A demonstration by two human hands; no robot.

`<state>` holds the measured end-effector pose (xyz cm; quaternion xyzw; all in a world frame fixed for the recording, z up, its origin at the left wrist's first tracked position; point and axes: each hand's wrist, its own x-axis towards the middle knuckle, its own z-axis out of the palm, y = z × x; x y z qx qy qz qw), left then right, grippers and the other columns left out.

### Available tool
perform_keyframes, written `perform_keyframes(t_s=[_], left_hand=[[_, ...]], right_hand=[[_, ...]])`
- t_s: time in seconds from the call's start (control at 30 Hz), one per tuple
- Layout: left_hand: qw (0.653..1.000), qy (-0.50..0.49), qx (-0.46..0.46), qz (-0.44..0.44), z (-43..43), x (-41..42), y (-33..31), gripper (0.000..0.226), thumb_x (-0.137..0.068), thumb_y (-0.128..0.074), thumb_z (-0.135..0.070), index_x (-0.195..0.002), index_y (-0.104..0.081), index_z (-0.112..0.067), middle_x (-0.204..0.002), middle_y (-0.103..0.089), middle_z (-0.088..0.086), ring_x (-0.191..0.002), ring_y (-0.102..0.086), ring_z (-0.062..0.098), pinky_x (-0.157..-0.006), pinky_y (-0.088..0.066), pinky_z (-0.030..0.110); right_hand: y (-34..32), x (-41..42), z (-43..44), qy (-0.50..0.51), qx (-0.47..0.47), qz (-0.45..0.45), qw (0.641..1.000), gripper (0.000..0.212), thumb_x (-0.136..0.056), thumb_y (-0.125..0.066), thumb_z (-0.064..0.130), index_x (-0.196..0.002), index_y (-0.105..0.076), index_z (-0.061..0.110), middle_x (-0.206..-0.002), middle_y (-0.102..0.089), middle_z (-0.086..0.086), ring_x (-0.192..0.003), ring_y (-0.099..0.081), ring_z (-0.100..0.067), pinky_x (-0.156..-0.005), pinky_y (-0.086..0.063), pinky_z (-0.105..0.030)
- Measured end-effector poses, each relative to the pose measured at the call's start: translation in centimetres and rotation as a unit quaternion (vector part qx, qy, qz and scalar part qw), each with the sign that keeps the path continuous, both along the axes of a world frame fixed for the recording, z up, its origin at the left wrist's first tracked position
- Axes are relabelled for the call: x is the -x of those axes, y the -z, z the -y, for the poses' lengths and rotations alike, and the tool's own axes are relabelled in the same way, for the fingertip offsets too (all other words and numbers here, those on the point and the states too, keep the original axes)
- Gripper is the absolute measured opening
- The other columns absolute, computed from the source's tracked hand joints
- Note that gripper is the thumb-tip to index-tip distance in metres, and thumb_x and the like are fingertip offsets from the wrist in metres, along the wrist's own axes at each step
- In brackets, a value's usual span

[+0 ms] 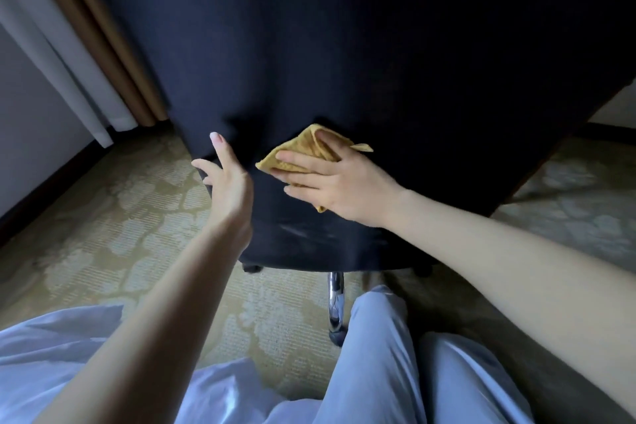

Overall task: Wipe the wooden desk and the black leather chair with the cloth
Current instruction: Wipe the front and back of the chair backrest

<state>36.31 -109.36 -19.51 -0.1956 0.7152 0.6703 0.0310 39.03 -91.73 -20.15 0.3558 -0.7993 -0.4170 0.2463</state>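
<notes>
Low on the back of the black leather chair, seen from the head camera: folded yellow cloth pressed flat against the leather under the right hand. Fingers straight and spread wide across the fabric, thumb laid over its upper fold, one corner poking out to the right. Just beside it, left hand raised at the chair's left edge, fingers straight and splayed, holding nothing; contact with the leather impossible to tell. Beneath the chair, chrome leg ending in a dark caster on patterned carpet. Upper left, brown and pale curtains hanging to the floor. Along the bottom, pale blue trousers and white fabric.
</notes>
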Motion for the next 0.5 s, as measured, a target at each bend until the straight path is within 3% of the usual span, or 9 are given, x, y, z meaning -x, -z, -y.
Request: perform_keyframes(t_s=[0.1, 0.23, 0.33, 0.37, 0.43, 0.5], left_hand=[[1.000, 0.010, -0.027, 0.004, 1.6, 1.8, 0.5, 0.084, -0.088, -0.016, -0.075, -0.153, 0.004, -0.026, -0.161, -0.006, -0.006, -0.147, -0.012, 0.015, -0.120, -0.009, 0.042], [0.996, 0.059, -0.055, -0.022, 3.5, 3.0, 1.0, 0.091, -0.080, -0.022, -0.080, -0.153, -0.014, -0.027, -0.157, -0.026, -0.005, -0.143, -0.026, 0.015, -0.119, -0.020, 0.041], [0.998, 0.052, -0.031, -0.025, 4.0, 4.1, 1.2, 0.089, -0.083, -0.020, -0.078, -0.153, -0.014, -0.024, -0.157, -0.025, -0.005, -0.143, -0.028, 0.016, -0.119, -0.021, 0.041], [0.998, 0.050, -0.025, -0.025, 4.1, 4.4, 1.2, 0.086, -0.086, -0.018, -0.076, -0.154, -0.013, -0.024, -0.158, -0.024, -0.005, -0.143, -0.027, 0.016, -0.118, -0.021, 0.041], [0.998, 0.052, -0.016, -0.024, 4.4, 5.1, 1.0, 0.082, -0.090, -0.017, -0.073, -0.154, -0.013, -0.023, -0.158, -0.023, -0.005, -0.143, -0.026, 0.015, -0.118, -0.021, 0.039], [0.998, 0.059, -0.013, -0.019, 4.8, 5.6, 0.9, 0.079, -0.091, -0.017, -0.072, -0.153, -0.015, -0.023, -0.158, -0.024, -0.004, -0.144, -0.025, 0.015, -0.119, -0.019, 0.037]], right_hand=[[3.3, -0.3, 0.6, 0.019, -0.016, 0.066, 0.998, 0.041, -0.094, -0.036, 0.030, -0.131, -0.052, 0.036, -0.152, -0.027, 0.011, -0.143, -0.019, -0.013, -0.111, -0.009, -0.050], [7.2, -1.2, -0.4, 0.085, -0.024, 0.166, 0.982, 0.048, -0.101, -0.031, 0.029, -0.148, -0.025, 0.018, -0.158, 0.009, 0.000, -0.143, 0.015, -0.019, -0.102, 0.022, -0.046], [8.3, -2.2, -2.5, 0.097, -0.069, 0.196, 0.973, 0.049, -0.102, -0.028, 0.025, -0.149, -0.019, 0.014, -0.151, 0.020, 0.003, -0.143, 0.017, -0.016, -0.099, 0.027, -0.042], [8.4, -2.7, -3.4, 0.081, -0.062, 0.196, 0.975, 0.048, -0.101, -0.033, 0.028, -0.148, -0.025, 0.017, -0.151, 0.014, 0.007, -0.144, 0.009, -0.012, -0.104, 0.023, -0.041], [8.5, -3.5, -5.1, 0.046, -0.055, 0.180, 0.981, 0.044, -0.089, -0.054, 0.044, -0.131, -0.053, 0.032, -0.147, -0.026, 0.019, -0.137, -0.025, 0.002, -0.117, -0.007, -0.031], [7.8, -4.4, -6.5, 0.065, -0.064, 0.161, 0.983, 0.040, -0.076, -0.067, 0.054, -0.114, -0.063, 0.044, -0.129, -0.048, 0.029, -0.122, -0.044, 0.010, -0.108, -0.029, -0.020]])
